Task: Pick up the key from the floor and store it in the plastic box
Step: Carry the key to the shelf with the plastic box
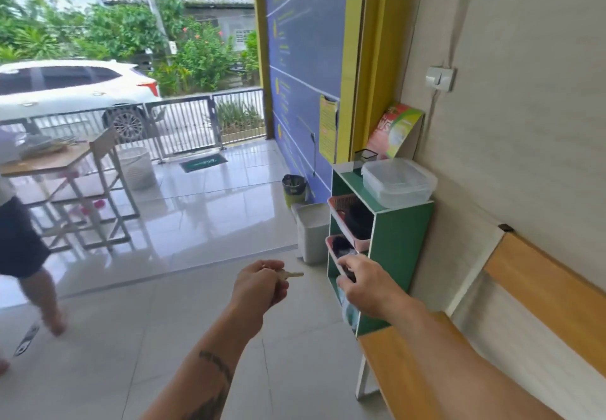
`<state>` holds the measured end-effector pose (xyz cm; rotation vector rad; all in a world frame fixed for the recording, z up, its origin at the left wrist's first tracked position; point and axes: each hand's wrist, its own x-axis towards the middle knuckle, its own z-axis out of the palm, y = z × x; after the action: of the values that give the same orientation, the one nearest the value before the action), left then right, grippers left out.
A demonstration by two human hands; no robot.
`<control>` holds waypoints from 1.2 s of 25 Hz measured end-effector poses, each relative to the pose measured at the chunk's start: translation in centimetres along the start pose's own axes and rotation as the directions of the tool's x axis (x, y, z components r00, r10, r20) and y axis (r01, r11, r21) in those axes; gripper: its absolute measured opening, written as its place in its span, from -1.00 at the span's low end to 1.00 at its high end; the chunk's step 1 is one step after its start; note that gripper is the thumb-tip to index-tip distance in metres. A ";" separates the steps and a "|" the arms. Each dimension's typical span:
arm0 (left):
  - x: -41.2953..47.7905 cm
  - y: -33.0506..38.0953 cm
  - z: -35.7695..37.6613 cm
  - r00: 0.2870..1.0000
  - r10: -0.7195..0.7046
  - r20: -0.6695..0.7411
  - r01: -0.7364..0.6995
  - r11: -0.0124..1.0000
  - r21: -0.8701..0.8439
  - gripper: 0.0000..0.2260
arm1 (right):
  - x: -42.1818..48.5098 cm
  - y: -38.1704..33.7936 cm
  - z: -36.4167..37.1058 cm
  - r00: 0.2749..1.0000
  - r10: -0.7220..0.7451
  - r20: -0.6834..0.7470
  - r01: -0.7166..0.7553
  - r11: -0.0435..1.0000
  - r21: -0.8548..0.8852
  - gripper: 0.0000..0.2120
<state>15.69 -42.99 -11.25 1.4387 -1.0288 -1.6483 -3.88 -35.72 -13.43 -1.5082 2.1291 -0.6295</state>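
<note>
My left hand (259, 283) is closed around a small metal key (291, 274), whose blade sticks out to the right past my fingers. My right hand (364, 280) is stretched forward beside it, fingers loosely apart and holding nothing, in front of a green shelf unit (398, 249). A clear plastic box (398, 181) with its lid on sits on top of that shelf, up and to the right of both hands.
A wooden bench (410, 370) runs along the wall at right. Pink baskets (347, 219) fill the shelf. A white bin (311, 232) and a green bin (294, 188) stand beside it. Another person (19, 239) walks at far left near a folding table (65, 164).
</note>
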 end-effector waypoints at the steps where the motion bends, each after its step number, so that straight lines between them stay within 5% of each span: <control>1: 2.4 1.3 1.1 1.000 0.002 0.017 -0.002 1.000 0.004 -0.69 | 2.4 0.2 -0.5 1.000 0.009 -0.010 -0.009 1.000 0.003 -0.57; 6: 13.9 7.0 8.3 0.997 0.027 0.076 -0.028 1.000 0.013 -0.72 | 14.9 2.1 -4.4 0.997 0.045 -0.067 -0.046 0.999 -0.009 -0.68; 17: 34.0 16.3 23.9 0.940 0.028 0.339 -0.024 1.000 -0.016 -0.78 | 35.7 6.8 -11.5 0.966 0.174 -0.192 -0.186 0.981 -0.046 -0.56; 30: 53.1 17.4 36.5 0.834 -0.156 0.529 -0.022 0.949 0.315 -0.82 | 47.6 12.2 -13.7 0.788 0.507 -0.350 -0.537 0.844 0.013 -0.54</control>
<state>-27.20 -93.89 -15.95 1.2127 -1.6361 -2.0905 -35.37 -75.81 -14.64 -0.8006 2.7178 -0.6245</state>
